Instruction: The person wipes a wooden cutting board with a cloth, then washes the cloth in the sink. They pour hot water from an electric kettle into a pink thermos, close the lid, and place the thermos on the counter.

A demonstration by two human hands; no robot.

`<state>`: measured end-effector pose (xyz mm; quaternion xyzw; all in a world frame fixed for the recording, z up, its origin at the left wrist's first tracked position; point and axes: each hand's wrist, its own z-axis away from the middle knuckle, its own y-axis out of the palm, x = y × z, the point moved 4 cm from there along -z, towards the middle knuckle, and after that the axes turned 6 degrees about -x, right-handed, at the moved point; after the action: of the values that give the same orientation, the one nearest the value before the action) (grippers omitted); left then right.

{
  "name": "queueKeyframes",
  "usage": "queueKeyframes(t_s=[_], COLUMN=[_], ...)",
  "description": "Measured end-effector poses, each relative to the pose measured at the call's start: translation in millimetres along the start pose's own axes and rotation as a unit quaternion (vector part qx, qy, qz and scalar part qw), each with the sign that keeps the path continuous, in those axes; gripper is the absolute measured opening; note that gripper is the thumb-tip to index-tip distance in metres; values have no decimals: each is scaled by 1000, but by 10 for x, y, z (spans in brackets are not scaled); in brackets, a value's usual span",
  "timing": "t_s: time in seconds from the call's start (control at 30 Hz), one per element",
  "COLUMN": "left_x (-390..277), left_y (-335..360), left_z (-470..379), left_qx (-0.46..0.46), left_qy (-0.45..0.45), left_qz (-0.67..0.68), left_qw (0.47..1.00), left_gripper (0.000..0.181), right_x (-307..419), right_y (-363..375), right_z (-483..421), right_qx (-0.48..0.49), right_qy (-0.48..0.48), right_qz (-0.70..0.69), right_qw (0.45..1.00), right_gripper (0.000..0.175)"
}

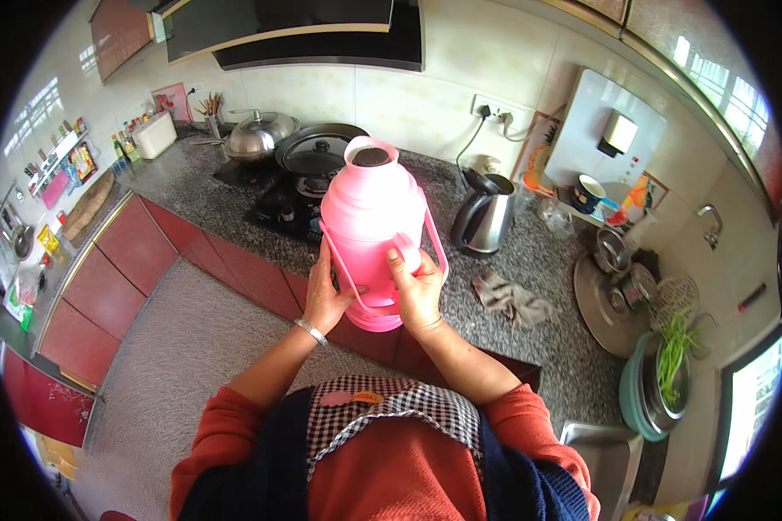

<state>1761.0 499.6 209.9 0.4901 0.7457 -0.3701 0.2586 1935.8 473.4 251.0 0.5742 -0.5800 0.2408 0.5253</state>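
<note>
A pink plastic thermos flask [368, 215] is held up in front of me, over the counter's front edge. My left hand [326, 293] grips the lower left of its body, near the hanging carry handle. My right hand [417, 286] is wrapped about the right side, its thumb by the flask's side handle [406, 252]. A dark stopper [370, 156] sits in the flask's mouth. Behind and to the right, a steel electric kettle [489, 218] stands on the granite counter, its black lid [479, 180] tipped up.
A gas hob [280, 211] bears a lidded steel pot [255, 135] and a black pan [321, 153]. Right lie a crumpled cloth [513, 299], a round board [590, 306] with steel pots, and basins [635, 384] holding green stalks. A steel sink [596, 462] is near my right arm.
</note>
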Motion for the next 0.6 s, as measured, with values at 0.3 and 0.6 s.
queueKeyframes(t_s=[0.3,0.6], left_x=[438,946], left_y=[489,516], left_z=[-606,-1070], left_qx=[37,128], left_qy=[-92,-66], left_qz=[90,97], left_qw=[991,985], left_gripper=[115,118], right_x=[-425,-701], right_y=[-29,82], right_z=[-767,-860], right_qx=[41,65], right_qy=[0,-37], right_qz=[-33,0], right_qw=[999,997], right_gripper=[14,18])
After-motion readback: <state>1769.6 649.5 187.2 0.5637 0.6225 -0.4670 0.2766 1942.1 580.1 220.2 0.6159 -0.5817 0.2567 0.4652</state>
